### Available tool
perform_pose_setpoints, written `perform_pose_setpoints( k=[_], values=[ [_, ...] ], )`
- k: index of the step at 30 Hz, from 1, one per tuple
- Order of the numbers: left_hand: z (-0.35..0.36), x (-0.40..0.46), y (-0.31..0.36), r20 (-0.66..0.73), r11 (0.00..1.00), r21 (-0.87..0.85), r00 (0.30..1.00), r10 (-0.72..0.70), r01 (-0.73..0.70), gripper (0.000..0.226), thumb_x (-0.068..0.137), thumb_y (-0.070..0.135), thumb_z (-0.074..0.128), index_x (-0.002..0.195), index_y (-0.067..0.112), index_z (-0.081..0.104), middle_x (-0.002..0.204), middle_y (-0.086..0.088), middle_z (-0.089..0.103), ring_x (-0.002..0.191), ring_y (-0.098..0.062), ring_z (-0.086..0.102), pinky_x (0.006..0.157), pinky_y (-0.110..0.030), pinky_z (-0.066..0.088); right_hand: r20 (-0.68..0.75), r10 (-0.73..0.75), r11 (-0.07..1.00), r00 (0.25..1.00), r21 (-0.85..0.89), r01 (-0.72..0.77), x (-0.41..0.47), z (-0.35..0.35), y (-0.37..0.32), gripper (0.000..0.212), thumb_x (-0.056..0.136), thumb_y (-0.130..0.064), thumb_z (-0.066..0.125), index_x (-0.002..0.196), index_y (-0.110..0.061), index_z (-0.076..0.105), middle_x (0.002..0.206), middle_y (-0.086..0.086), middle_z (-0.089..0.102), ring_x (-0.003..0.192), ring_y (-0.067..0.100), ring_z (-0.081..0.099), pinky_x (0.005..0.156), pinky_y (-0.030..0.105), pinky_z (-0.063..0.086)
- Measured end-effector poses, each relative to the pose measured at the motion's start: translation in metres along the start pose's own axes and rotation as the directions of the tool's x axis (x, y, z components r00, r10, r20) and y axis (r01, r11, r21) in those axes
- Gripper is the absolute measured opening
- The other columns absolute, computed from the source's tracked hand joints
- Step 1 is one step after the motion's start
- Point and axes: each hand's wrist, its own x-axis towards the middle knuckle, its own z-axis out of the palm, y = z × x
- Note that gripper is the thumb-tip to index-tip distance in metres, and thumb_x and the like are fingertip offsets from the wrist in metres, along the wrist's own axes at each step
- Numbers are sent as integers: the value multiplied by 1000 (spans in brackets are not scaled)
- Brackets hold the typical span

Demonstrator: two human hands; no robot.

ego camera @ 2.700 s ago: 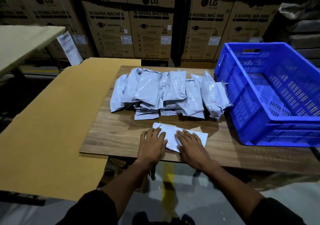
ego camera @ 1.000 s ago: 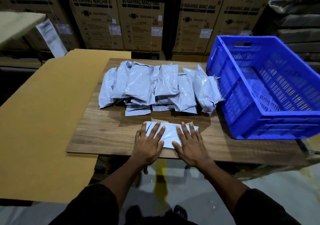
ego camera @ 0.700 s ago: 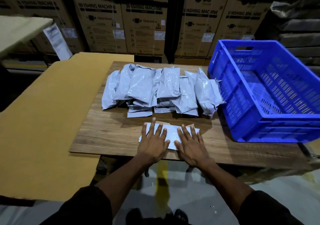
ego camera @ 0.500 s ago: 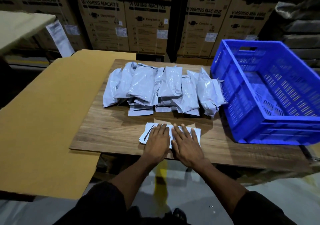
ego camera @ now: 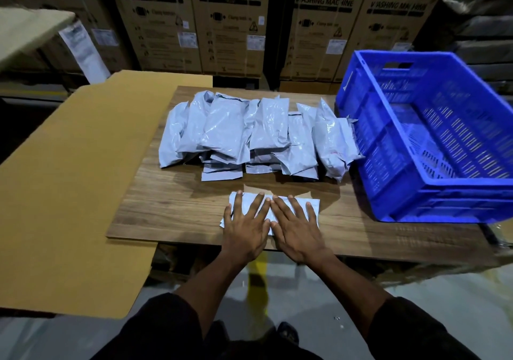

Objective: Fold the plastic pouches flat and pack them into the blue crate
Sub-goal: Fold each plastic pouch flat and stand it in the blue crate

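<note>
A folded white plastic pouch (ego camera: pixel 313 207) lies flat near the front edge of the wooden board (ego camera: pixel 177 207). My left hand (ego camera: pixel 245 228) and my right hand (ego camera: pixel 295 228) press down on it side by side, fingers straight and spread, covering most of it. Behind it, a heap of several grey-white pouches (ego camera: pixel 249 135) stretches across the board's middle. The blue crate (ego camera: pixel 433 193) stands on the board's right end, and what I can see of its inside holds no pouches.
A large sheet of brown cardboard (ego camera: pixel 69 179) lies to the left of the board. Stacked washing machine cartons (ego camera: pixel 230 26) form a wall behind. The grey floor (ego camera: pixel 277 290) shows below the board's front edge.
Both hands have slid across the pouch, pressing it flat, and now lie close together on its middle. The pouch looks a little shorter and squarer than before.
</note>
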Motion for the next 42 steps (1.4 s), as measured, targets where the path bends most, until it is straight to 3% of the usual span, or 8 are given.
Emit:
perform_pose_setpoints(
  k=[11,22,26,29,33,38,40,42],
  values=[
    [1,-2,-9,-55,998,-62,998,20,-23,56,102,56,40,150,29,49,156,-3,45,143,-53,30,103,-58,40,-11,52,999,999,5,-52,-14,-1,22,81,95,-70,0,160,-24,13,168,-2,10,154,23,0,123,50,3],
    [0,-3,-14,-36,999,-25,998,42,-43,58,100,57,37,153,35,43,160,1,40,143,-52,28,105,-60,32,99,10,997,995,-72,-3,-14,-13,26,95,87,-83,18,160,-25,4,168,7,-4,152,36,-12,120,56,-3],
    [-2,1,-23,40,998,-11,998,58,-58,59,99,60,33,154,39,40,161,6,37,144,-48,27,104,-60,34,91,-197,964,976,-163,210,-21,-23,33,78,94,-70,32,154,-20,32,163,13,25,151,41,15,119,61,16],
    [-5,3,-22,80,999,-32,996,36,-33,65,99,70,19,155,42,35,163,9,32,147,-48,22,107,-64,31,145,-250,957,957,-112,267,-18,-26,35,70,99,-61,32,153,-17,34,161,14,30,147,42,28,115,56,32],
    [-12,1,-26,64,992,-12,990,128,-127,81,93,81,21,160,36,24,170,7,14,154,-47,3,115,-69,3,198,-213,970,957,-76,231,-12,-29,35,69,104,-58,10,154,-15,32,161,15,30,145,41,33,111,53,38],
    [-25,5,-32,23,969,125,977,212,-213,54,90,39,57,140,20,51,148,-6,55,142,-36,40,112,-64,25,197,-200,976,960,-42,212,-15,-48,30,89,94,-64,-16,157,-18,27,165,6,21,145,34,34,111,47,40],
    [-30,8,-30,20,971,125,979,201,-202,51,82,15,59,132,24,57,138,-2,62,130,-32,53,106,-63,33,162,-254,959,953,-85,270,-19,-52,27,63,104,-51,10,158,-20,21,167,1,13,144,37,34,110,51,40],
    [-37,10,-28,16,973,110,979,204,-204,50,82,14,42,126,27,60,133,-1,65,122,-31,60,101,-65,39,111,-387,889,915,-218,403,-24,-53,22,68,96,-32,41,159,-24,17,167,-3,11,148,41,26,112,60,29]
  ],
)
